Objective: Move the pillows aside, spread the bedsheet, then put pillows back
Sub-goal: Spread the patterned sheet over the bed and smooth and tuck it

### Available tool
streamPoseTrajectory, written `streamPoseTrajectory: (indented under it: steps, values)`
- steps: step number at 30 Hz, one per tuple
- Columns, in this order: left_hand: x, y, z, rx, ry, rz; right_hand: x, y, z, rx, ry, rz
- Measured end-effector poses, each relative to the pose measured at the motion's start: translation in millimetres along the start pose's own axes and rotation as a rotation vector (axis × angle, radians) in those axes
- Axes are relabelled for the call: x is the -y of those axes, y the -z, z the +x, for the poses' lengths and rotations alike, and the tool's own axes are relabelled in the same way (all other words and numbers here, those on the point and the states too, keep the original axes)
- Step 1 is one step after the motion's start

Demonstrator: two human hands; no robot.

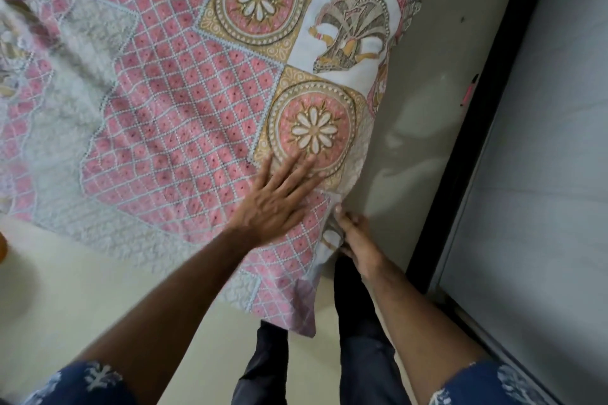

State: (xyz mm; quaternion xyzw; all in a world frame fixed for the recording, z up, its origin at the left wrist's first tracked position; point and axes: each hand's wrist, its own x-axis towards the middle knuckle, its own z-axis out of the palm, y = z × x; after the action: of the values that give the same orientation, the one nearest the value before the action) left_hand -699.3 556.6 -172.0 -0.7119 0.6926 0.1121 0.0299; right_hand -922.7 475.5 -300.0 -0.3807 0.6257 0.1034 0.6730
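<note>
A patterned bedsheet point(171, 115) in pink lattice, with round flower medallions and a white peacock panel, covers the bed across the upper left of the head view. My left hand point(279, 197) lies flat on it with straight fingers, just below the near medallion. My right hand point(353, 240) is at the sheet's hanging side edge near the corner, its fingers curled round the fabric's edge. The sheet's corner hangs down over the floor in front of my legs. No pillow is in view.
A grey floor strip point(437, 108) runs along the bed's right side, bounded by a dark frame point(477, 141) and a pale panel point(543, 174). Cream floor point(82, 289) lies at the lower left. My dark-trousered legs point(358, 339) stand at the bed's corner.
</note>
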Motion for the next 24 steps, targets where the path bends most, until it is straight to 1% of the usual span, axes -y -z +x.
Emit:
streamPoseTrajectory:
  steps: [1, 2, 3, 4, 6, 8, 11, 13, 15, 16, 18, 21, 23, 24]
  values:
    - [-3.3, -5.7, -19.2, 0.005, 0.008, -0.013, -15.8, -4.4, -10.8, 0.012, -0.007, -0.046]
    - [-7.3, -10.3, -40.3, 0.004, 0.013, -0.031, -32.0, -13.7, -24.2, 0.021, 0.007, -0.025]
    - [-11.1, -15.2, -59.2, -0.001, 0.012, -0.048, -33.6, -25.0, -50.4, 0.072, -0.011, 0.012]
    - [-14.9, -19.7, -78.2, 0.001, 0.008, -0.056, -36.6, -37.3, -77.5, 0.115, -0.067, 0.056]
    - [-21.4, -29.7, -110.3, 0.012, 0.011, -0.047, -60.2, -52.7, -103.8, 0.164, -0.158, 0.096]
    - [-27.6, -38.2, -141.8, 0.024, 0.039, -0.060, -82.1, -65.9, -122.8, 0.189, -0.145, 0.138]
    - [-34.5, -52.2, -185.3, 0.095, 0.083, -0.103, -112.4, -83.7, -144.8, 0.131, -0.040, 0.173]
    - [-39.7, -64.6, -214.8, 0.177, 0.093, -0.118, -130.5, -94.7, -153.8, 0.032, 0.015, 0.198]
    - [-43.4, -74.3, -237.7, 0.268, 0.107, -0.088, -155.8, -95.8, -151.0, -0.079, 0.055, 0.106]
    - [-44.2, -77.7, -244.2, 0.310, 0.109, -0.061, -164.3, -95.1, -148.7, -0.084, 0.111, 0.027]
    - [-46.9, -79.7, -251.1, 0.340, 0.140, -0.037, -160.4, -94.8, -163.6, -0.050, 0.166, 0.098]
    - [-46.8, -79.5, -244.7, 0.222, 0.214, -0.031, -166.1, -85.9, -164.1, -0.010, 0.240, 0.068]
    - [-46.5, -83.0, -240.3, 0.142, 0.195, 0.053, -175.3, -81.9, -155.0, 0.042, 0.282, -0.012]
    - [-44.4, -86.7, -239.2, 0.094, 0.152, 0.084, -180.3, -79.7, -151.0, 0.065, 0.292, -0.051]
